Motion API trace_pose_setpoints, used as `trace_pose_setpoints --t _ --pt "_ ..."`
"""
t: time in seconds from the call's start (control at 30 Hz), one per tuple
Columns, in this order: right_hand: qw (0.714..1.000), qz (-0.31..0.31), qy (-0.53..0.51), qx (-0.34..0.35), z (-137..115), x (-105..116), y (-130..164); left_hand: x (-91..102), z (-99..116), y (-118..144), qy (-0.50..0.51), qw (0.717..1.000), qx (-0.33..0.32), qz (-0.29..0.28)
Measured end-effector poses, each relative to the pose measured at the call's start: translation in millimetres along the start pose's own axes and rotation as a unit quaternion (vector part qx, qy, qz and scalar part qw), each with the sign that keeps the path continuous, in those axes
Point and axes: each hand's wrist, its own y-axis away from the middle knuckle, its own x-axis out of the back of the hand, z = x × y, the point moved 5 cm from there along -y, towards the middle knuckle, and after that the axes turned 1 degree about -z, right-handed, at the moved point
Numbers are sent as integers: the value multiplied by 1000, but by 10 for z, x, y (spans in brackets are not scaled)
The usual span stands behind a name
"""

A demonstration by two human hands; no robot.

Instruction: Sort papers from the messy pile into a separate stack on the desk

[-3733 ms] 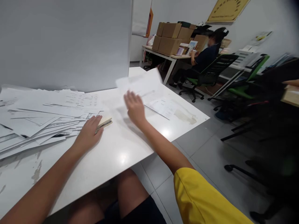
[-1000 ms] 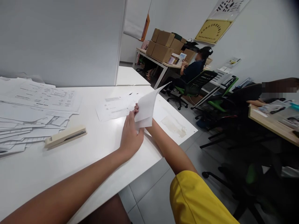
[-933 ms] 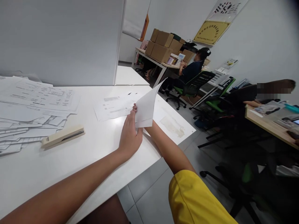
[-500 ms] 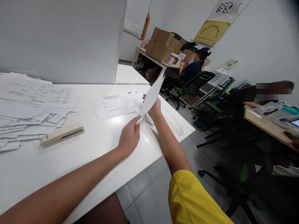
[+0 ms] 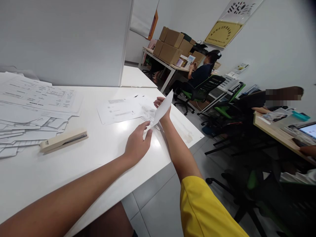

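Both my hands hold one white sheet of paper (image 5: 161,110) edge-up over the white table (image 5: 103,154). My left hand (image 5: 137,144) pinches its near lower corner. Behind the sheet, my right hand (image 5: 161,106) grips its far side and is partly hidden by it. Under the sheet lie a few printed sheets (image 5: 120,110) flat on the table. A beige stapler (image 5: 63,141) rests to the left, apart from both hands. A spread pile of printed papers (image 5: 32,108) covers the table's left part.
A grey partition (image 5: 66,39) stands behind the table. The table's right edge drops to a tiled floor (image 5: 158,200). A person sits in a green chair (image 5: 204,87) by a desk with cardboard boxes (image 5: 170,46). Another person sits at a wooden desk (image 5: 278,131) on the right.
One second ago both hands held the sheet close together near its lower end. The right hand has since slid to the far side, and the sheet has been lowered toward the flat sheets.
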Motion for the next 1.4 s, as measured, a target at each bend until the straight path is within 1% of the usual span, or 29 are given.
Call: trace_pose_setpoints --t 0.13,0.23,0.33,0.47,0.53,0.6,0.7,0.8,0.87,0.93,1.03,1.13,1.2,1.3,1.4 --pt "998 -46 11 28 -66 -107 109 1 -25 -2 9 1000 5 9" --pt "999 -41 -1 29 -96 -129 144 -16 -44 -2 6 1000 -10 6" --pt "998 -60 3 35 -100 -151 112 -36 -45 1 -3 1000 -23 -9" --pt "993 -116 21 15 -61 -182 29 -33 -25 2 -2 1000 3 -25" --pt "992 -122 2 24 -74 -174 18 -26 3 2 3 1000 1 -30" --pt "992 -115 -21 40 -100 -153 31 -7 17 -2 3 1000 -6 -19" --pt "992 -117 -27 43 -124 -105 45 20 -41 -11 10 1000 22 3" --pt "985 -165 -16 47 -168 -30 22 18 -132 -28 50 997 60 4" --pt "978 -205 7 29 -179 43 -4 6 -175 -44 94 993 75 1" --pt "970 -237 42 -16 -149 125 -28 -7 -203 -58 135 987 88 0" --pt "961 -259 68 -72 -85 238 -65 -14 -232 -65 162 981 108 12" --pt "962 -253 59 -83 -43 338 -129 -8 -284 -56 165 974 149 28" --pt "962 -246 67 -98 -6 406 -172 0 -312 -59 174 971 162 33" --pt "958 -231 90 -145 50 498 -208 2 -309 -96 201 970 130 46" --pt "960 -188 111 -173 71 546 -215 -48 -286 -121 214 970 98 61"
